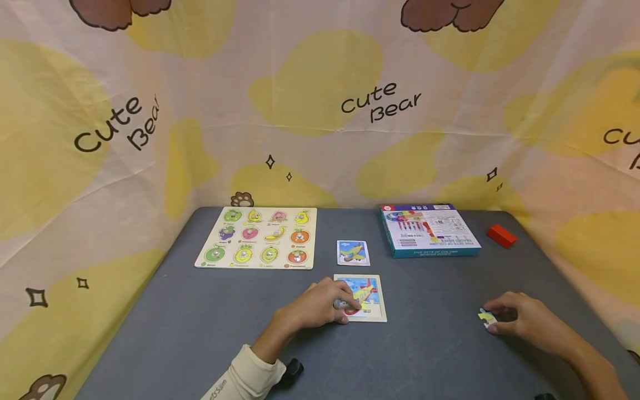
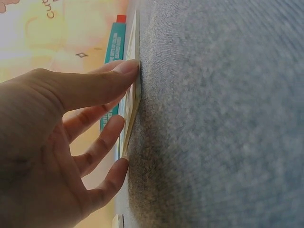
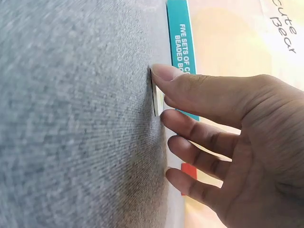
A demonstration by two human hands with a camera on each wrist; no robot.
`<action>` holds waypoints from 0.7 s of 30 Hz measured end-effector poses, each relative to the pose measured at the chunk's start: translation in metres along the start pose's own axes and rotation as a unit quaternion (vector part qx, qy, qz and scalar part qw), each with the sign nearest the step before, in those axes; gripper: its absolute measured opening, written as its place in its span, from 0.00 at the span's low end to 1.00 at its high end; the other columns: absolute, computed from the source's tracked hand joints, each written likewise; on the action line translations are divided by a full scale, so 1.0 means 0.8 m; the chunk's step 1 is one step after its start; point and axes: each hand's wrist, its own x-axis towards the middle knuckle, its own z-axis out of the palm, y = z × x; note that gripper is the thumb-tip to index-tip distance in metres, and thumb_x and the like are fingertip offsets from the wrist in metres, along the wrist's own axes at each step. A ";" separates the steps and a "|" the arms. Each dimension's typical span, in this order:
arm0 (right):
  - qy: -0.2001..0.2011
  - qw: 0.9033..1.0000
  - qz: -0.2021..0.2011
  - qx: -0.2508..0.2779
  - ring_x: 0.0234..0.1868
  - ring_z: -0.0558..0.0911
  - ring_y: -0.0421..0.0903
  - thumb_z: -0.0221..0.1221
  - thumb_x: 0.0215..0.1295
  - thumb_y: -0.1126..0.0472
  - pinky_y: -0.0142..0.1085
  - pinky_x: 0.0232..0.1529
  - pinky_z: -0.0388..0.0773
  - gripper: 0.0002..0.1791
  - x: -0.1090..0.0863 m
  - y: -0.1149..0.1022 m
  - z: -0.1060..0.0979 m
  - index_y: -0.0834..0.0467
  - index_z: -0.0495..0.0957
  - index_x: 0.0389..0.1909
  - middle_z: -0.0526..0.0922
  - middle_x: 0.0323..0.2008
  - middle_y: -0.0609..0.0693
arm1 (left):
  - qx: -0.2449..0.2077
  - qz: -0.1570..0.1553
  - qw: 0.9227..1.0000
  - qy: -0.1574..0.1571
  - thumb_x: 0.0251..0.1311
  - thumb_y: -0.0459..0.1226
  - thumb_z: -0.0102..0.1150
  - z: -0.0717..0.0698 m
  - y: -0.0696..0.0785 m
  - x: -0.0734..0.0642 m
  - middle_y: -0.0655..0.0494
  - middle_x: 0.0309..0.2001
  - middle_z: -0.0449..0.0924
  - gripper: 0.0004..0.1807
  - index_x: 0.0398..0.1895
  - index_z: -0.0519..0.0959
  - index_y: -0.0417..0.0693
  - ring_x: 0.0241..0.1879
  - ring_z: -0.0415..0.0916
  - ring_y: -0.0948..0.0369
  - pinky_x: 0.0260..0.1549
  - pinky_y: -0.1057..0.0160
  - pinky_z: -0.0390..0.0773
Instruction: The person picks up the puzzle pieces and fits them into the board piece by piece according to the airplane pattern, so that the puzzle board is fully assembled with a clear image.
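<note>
A square airplane jigsaw puzzle board [image 1: 377, 297] with a pale wooden rim lies on the table. My left hand [image 1: 320, 303] grips its near left part, the thumb at the near edge and the fingers bent over the picture. The left wrist view shows that thumb against the board's edge; what lies under the fingertips is partly hidden. Off to the right, my right hand [image 1: 535, 322] pinches a small puzzle piece [image 1: 486, 317] between thumb and fingers, at or just above the tabletop. In the right wrist view the piece [image 3: 155, 97] appears edge-on.
Behind the board lies a picture card [image 1: 353, 253] of an airplane. A fruit puzzle board [image 1: 260, 258] is at the back left. At the back right are a flat teal-sided box [image 1: 430, 233] and a red block [image 1: 501, 236]. Printed cloth [image 1: 310, 111] hangs around the grey table [image 1: 425, 355].
</note>
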 end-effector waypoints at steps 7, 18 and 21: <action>0.006 1.000 -0.007 -0.011 0.37 0.72 0.29 0.79 0.54 0.53 0.33 0.38 0.73 0.15 -0.003 0.002 -0.001 0.52 0.90 0.42 0.83 0.37 0.37 | 0.000 -0.005 1.000 -0.003 0.62 0.38 0.76 -0.001 0.001 0.000 0.69 0.53 0.83 0.17 0.53 0.91 0.64 0.53 0.69 0.65 0.48 0.58 0.65; 0.007 1.000 0.001 -0.003 0.36 0.71 0.29 0.79 0.54 0.53 0.32 0.37 0.72 0.13 -0.004 0.005 0.000 0.50 0.88 0.38 0.80 0.33 0.36 | -0.003 -0.008 1.000 -0.003 0.62 0.38 0.76 -0.001 0.003 -0.002 0.68 0.55 0.83 0.17 0.54 0.91 0.63 0.53 0.68 0.64 0.48 0.58 0.64; 0.004 1.000 0.003 0.000 0.35 0.71 0.29 0.79 0.55 0.53 0.32 0.36 0.71 0.13 -0.004 0.005 0.000 0.50 0.87 0.37 0.79 0.32 0.37 | -0.007 -0.008 1.000 -0.001 0.61 0.38 0.76 -0.001 0.004 -0.002 0.67 0.54 0.83 0.17 0.53 0.91 0.63 0.53 0.69 0.64 0.47 0.57 0.64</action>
